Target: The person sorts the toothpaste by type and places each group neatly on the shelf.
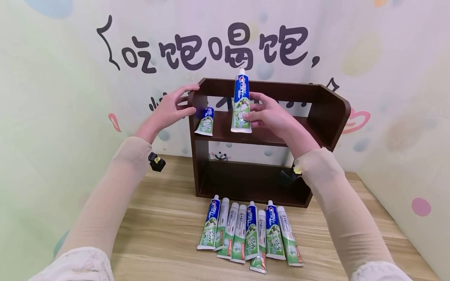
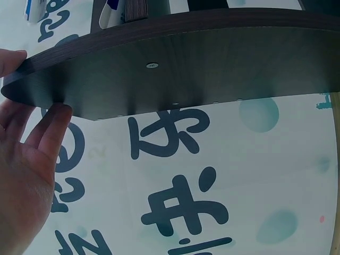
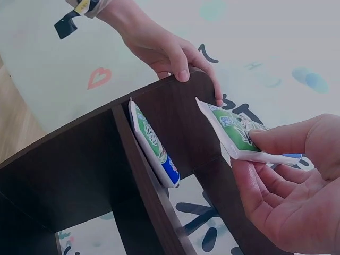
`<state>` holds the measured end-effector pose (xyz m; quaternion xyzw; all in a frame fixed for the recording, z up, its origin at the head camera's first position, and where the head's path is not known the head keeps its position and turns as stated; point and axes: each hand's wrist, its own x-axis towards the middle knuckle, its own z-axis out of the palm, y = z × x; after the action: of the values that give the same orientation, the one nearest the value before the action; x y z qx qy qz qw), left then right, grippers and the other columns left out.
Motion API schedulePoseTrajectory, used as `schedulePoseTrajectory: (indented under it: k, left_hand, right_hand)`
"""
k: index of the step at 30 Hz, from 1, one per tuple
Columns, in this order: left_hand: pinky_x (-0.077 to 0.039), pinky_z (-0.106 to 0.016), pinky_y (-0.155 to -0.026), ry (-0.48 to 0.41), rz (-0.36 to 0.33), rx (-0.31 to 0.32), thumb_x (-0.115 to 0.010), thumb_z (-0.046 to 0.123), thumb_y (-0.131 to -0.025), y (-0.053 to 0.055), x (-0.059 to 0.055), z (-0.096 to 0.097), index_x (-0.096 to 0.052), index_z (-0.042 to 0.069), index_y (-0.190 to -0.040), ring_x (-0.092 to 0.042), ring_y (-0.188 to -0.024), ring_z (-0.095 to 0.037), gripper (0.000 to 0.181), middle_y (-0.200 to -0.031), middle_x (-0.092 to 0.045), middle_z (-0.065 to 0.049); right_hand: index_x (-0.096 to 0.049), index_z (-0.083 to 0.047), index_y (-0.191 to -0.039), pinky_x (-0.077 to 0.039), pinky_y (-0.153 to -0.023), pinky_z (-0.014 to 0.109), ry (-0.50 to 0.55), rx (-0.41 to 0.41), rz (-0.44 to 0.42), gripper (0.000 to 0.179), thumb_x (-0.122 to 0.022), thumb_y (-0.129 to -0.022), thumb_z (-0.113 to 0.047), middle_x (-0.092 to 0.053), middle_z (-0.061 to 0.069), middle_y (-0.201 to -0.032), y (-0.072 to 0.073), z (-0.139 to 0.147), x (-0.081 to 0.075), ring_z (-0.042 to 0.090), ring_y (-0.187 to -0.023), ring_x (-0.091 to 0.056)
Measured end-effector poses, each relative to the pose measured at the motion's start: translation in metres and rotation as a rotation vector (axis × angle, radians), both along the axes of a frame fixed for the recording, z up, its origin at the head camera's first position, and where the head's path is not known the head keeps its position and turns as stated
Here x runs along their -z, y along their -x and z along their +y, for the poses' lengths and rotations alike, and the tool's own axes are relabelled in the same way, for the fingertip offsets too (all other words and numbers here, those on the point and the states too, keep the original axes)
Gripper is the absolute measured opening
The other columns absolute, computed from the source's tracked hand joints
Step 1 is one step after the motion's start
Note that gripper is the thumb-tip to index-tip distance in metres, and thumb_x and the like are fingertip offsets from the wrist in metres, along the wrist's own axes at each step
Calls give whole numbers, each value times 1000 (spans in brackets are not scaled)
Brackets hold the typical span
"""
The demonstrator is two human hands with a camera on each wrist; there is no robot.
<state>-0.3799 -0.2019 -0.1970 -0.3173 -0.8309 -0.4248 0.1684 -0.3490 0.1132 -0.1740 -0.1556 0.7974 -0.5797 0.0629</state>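
Note:
My right hand [image 1: 273, 114] pinches a blue, green and white toothpaste tube [image 1: 241, 93] between thumb and fingers, cap up, before the upper level of a dark brown two-level shelf [image 1: 281, 89]. In the right wrist view this tube [image 3: 234, 127] is raised away from the shelf board, the thumb on its printed face. A matching toothpaste tube [image 1: 206, 121] stands at the left end of the middle board. My left hand [image 1: 168, 109] grips the upper front edge of the shelf's left side panel [image 2: 212, 58], thumb on one face and fingers on the other.
On the wooden table [image 1: 158, 210], in front of the shelf, several toothpaste tubes lie in a row, blue-green ones [image 1: 211, 222] mixed with white-green ones [image 1: 290, 236]. Behind the shelf is a wall [image 1: 379, 78] with large black lettering.

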Motion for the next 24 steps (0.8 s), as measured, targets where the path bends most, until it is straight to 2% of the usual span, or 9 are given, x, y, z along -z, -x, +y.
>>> schedulePoseTrajectory:
  k: [7, 16, 24]
  left_hand:
    - [-44, -47, -113, -11, -5, 2, -63, 7, -93, 0, -1, 1, -45, 17, -147, -44, -142, -36, 57, -159, -38, 0]
    - [-45, -47, -112, -7, 0, -6, -64, 7, -93, -1, 0, 1, -45, 16, -146, -45, -141, -35, 57, -159, -38, 0]
    - [-45, -46, -112, -8, -1, -5, -64, 7, -93, -2, -1, 1, -46, 17, -146, -46, -141, -34, 57, -159, -38, 0]
  right_hand:
    - [-29, -28, -153, -57, -84, 22, 24, 11, -13, 73, -65, -93, -11, -53, 9, -139, 6, -3, -5, 26, -119, -58]
    - [-30, -27, -153, -57, -80, 21, 68, 39, -38, 72, -65, -92, -7, -53, 10, -137, 14, -6, -4, 26, -117, -58]
    - [-30, -27, -154, -57, -83, 23, 77, 49, -54, 72, -64, -93, -8, -52, 10, -138, 21, -7, -1, 25, -119, -56]
